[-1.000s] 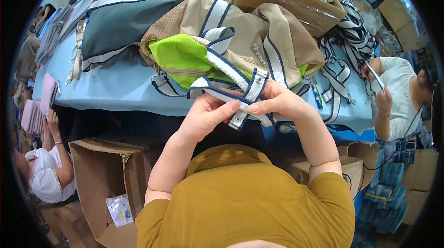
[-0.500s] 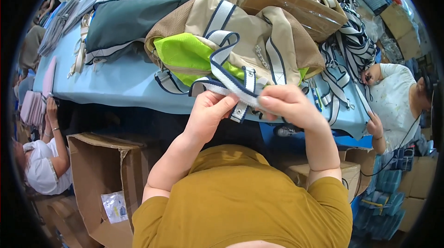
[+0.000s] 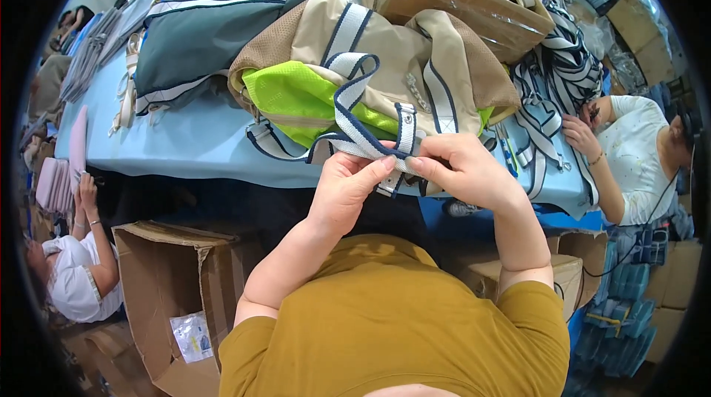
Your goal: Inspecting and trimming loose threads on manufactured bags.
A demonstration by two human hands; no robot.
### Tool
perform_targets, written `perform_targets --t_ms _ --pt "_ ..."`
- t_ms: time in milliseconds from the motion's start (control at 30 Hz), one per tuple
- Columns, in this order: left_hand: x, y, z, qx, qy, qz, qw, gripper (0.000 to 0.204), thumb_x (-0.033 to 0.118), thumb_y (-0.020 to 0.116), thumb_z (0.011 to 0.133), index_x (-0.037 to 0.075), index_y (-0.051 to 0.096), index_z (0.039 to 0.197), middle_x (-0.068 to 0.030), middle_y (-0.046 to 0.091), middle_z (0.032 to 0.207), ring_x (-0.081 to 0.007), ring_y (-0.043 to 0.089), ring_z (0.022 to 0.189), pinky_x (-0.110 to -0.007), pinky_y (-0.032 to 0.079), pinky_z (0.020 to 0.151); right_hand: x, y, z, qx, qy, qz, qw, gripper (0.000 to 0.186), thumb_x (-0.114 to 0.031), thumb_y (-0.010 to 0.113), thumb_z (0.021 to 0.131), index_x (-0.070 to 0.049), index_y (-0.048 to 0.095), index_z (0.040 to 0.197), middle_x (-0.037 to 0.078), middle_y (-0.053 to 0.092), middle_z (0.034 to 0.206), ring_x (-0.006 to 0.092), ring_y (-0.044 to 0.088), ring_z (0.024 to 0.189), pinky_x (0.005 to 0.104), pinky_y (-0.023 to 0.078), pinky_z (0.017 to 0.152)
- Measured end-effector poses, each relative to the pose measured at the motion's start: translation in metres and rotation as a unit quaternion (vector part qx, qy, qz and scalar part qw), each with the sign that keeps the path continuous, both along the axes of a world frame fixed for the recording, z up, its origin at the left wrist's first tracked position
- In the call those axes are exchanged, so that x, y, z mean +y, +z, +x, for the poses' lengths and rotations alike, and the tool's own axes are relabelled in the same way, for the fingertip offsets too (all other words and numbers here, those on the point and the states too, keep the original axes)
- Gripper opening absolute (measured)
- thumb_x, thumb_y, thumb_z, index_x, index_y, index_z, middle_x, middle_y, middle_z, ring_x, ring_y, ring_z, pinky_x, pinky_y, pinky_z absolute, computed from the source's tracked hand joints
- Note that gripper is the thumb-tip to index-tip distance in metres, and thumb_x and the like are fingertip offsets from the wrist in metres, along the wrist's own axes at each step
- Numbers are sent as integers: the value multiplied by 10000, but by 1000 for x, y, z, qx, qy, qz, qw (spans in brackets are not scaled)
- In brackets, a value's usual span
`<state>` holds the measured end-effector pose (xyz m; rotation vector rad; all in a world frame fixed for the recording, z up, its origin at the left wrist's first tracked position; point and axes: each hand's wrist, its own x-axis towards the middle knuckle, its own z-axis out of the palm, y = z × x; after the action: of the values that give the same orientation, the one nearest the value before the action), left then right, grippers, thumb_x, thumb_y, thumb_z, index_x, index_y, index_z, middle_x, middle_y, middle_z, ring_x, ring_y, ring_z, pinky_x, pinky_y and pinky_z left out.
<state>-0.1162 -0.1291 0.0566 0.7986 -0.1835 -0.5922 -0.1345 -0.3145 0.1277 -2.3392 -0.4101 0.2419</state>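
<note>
My left hand (image 3: 348, 182) and my right hand (image 3: 450, 169) pinch a white, navy-edged webbing strap (image 3: 359, 123) between thumbs and fingers at the table edge. A shorter crossing piece of the same webbing (image 3: 406, 127), with a metal snap on it, stands up between them. The strap loops over a beige bag (image 3: 392, 56) with a bright green section (image 3: 292, 93), lying just beyond my hands. Small pale pieces (image 3: 418, 89) lie on the beige fabric; I cannot make out what they are.
Around are a blue-covered table (image 3: 185, 152), grey-green bag (image 3: 200, 41), carton of cream straps (image 3: 459, 19), heaped striped straps (image 3: 563, 49), pens or tools (image 3: 508, 152), open floor carton (image 3: 155, 301), co-worker at left (image 3: 74, 271) and co-worker at right (image 3: 629, 167).
My right hand has shifted along the strap and closed in beside my left. The right co-worker's hand has moved up to the striped straps; a pale strip that was raised there now hangs down.
</note>
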Motion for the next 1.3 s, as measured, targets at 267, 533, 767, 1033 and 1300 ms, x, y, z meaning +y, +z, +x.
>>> perform_targets --t_ms 267,533,767,1033,1300 --pt "-6 5 -1 1 21 -31 999 226 85 507 875 16 548 1086 -75 596 1016 -134 568 912 -277 471 785 -1 -5 -5 71 -26 147 986 262 -238 552 845 6 530 752 71 501 638 189 482 594 277 396 570" --pt "47 89 15 -388 110 376 834 74 41 594 803 -24 609 773 -30 547 604 -78 492 503 -227 401 463 -24 -6 11 -144 113 46 982 195 -167 554 840 -3 501 750 94 482 655 232 468 575 314 373 535" --pt "21 42 2 -167 -123 290 934 341 179 529 886 -46 502 1141 -61 590 950 -76 509 877 -240 429 769 -25 -4 24 167 35 209 963 287 -262 543 864 -15 506 722 -10 421 621 81 386 604 231 326 538" --pt "-12 6 -2 -93 40 20 995 287 120 502 900 10 515 1165 0 568 995 -33 480 810 -188 402 696 -1 16 6 9 -39 21 999 194 -175 567 822 -3 509 887 143 532 818 307 530 720 356 427 642" --pt "-2 18 -21 -127 45 15 991 212 73 491 896 -20 540 1080 -47 586 976 -92 554 838 -244 464 760 -1 21 -21 -233 -7 -64 970 185 -56 668 696 -21 579 855 112 560 705 259 579 610 317 461 542"
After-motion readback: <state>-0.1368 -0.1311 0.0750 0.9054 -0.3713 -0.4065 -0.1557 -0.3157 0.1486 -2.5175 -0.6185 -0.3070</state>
